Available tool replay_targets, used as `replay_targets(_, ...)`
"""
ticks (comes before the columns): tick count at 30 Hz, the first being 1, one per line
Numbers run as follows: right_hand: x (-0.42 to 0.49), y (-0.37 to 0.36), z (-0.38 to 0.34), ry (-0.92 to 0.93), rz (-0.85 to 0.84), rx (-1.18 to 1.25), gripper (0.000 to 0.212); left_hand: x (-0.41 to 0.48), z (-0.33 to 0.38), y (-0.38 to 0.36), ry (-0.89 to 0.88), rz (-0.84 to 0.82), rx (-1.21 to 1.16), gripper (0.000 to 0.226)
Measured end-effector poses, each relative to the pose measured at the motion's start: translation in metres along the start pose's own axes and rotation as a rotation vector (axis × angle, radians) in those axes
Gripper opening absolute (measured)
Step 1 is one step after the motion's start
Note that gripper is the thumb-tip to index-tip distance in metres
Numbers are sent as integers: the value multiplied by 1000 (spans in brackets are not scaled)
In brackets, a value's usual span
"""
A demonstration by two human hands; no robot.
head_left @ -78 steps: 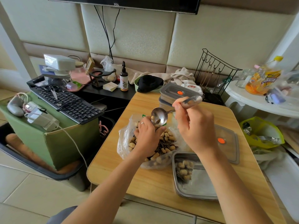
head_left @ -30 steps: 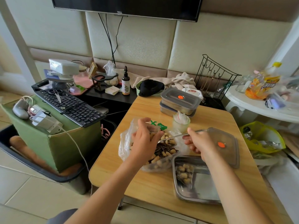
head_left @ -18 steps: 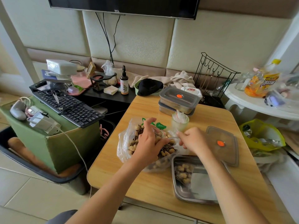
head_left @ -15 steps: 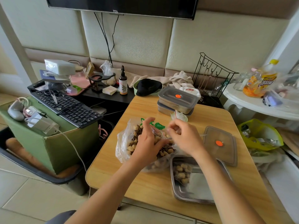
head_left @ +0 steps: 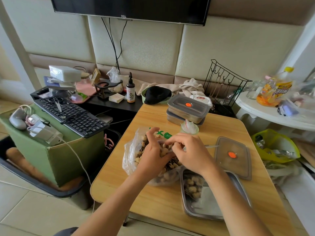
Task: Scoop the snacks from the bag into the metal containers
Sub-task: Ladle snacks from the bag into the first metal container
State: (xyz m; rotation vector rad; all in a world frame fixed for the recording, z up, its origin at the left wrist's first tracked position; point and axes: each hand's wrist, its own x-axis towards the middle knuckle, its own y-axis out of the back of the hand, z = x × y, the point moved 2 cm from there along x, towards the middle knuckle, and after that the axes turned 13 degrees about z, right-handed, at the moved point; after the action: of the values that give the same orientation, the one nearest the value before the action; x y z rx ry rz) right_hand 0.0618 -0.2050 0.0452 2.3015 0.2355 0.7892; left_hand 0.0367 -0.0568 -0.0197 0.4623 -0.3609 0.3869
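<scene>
The right hand (head_left: 191, 155) has its fingers curled round the thin handle of a silver metal spoon (head_left: 211, 146). Only the handle end shows; the bowl of the spoon is hidden inside the clear plastic bag (head_left: 130, 153). The left hand (head_left: 153, 150) grips the rim of the bag and keeps its mouth open. The bag lies on the light wooden table (head_left: 153, 201) and holds pale round snacks (head_left: 140, 151) mixed with dark pieces. Just beside the bag stands the open rectangular metal container (head_left: 213, 208), with a small heap of snacks in its left part and the rest bare. I judge that the step in hand is loading the spoon. The next move calls for a level lift over the rim of the bag, then a short carry to the container without spilling.
</scene>
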Motion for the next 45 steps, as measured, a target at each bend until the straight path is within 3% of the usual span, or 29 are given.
replay_targets(5,0,-5,2,50,-110,-78,16,1,1,2,14,27,30,79)
replay_targets(8,2,-5,4,53,-23,-104,8,0,2,5,49,51,-17,80)
replay_targets(12,2,2,6,-47,34,61,8,0,7,10,101,56,-56,80)
replay_targets(15,2,5,9,-110,19,135,10,2,11,15,197,-43,-78,79)
replay_targets(18,2,8,14,-52,13,13,12,3,12,18,281,-146,-191,56)
replay_targets(21,0,10,12,11,22,-32,14,2,17,23,309,-134,-263,29)
replay_targets(26,-1,12,4,83,88,-20,11,0,20,23,446,-85,-435,21)
replay_targets(29,-5,12,4,50,125,36,6,-2,22,21,458,-47,-494,20)
replay_targets(36,-11,11,20,-341,65,343,12,-3,29,19,413,58,-549,24)
replay_targets(45,-13,19,18,-199,138,224,17,-3,36,21,483,-81,-587,28)
